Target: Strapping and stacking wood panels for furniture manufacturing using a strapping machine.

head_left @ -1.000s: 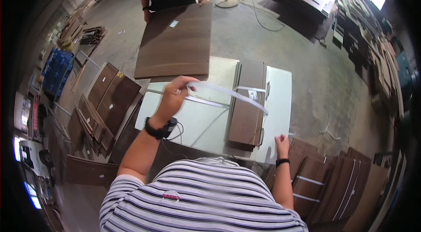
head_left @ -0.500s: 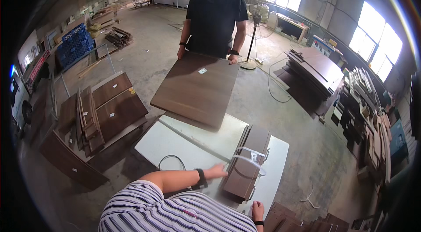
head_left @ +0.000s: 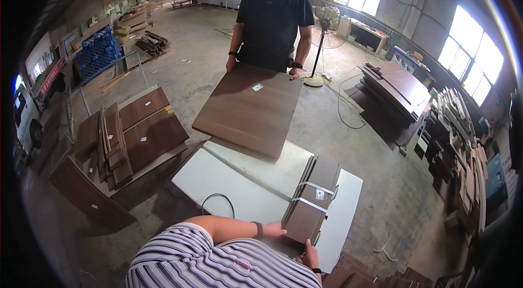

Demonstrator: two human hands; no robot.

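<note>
A narrow bundle of brown wood-grain boards [head_left: 308, 219], bound with two white straps [head_left: 316, 188], lies on white panels [head_left: 239, 179] in front of me. My left hand [head_left: 273, 230] is closed at the near left corner of this bundle, its fingertips partly hidden. At the near right corner, my right hand [head_left: 310, 256] grips the end, with one digit pointing up along the edge. Across the white panels, a co-worker in a dark T-shirt holds a large brown board [head_left: 250, 111] by its far edge with both hands. That board's near end overlaps the white panels.
A thin dark cord loop [head_left: 218, 196] lies on the panels. Brown boards [head_left: 150, 124] are stacked at left, another board stack [head_left: 397, 89] at right. Panel offcuts [head_left: 463, 146] line the right wall. A standing fan [head_left: 327, 21] is behind the co-worker; more boards [head_left: 359, 271] lie near my right.
The straps, raised in loose arcs before, now lie flat across the bundle. My left hand moved nearer to me, to its corner; my right hand rose to its near end.
</note>
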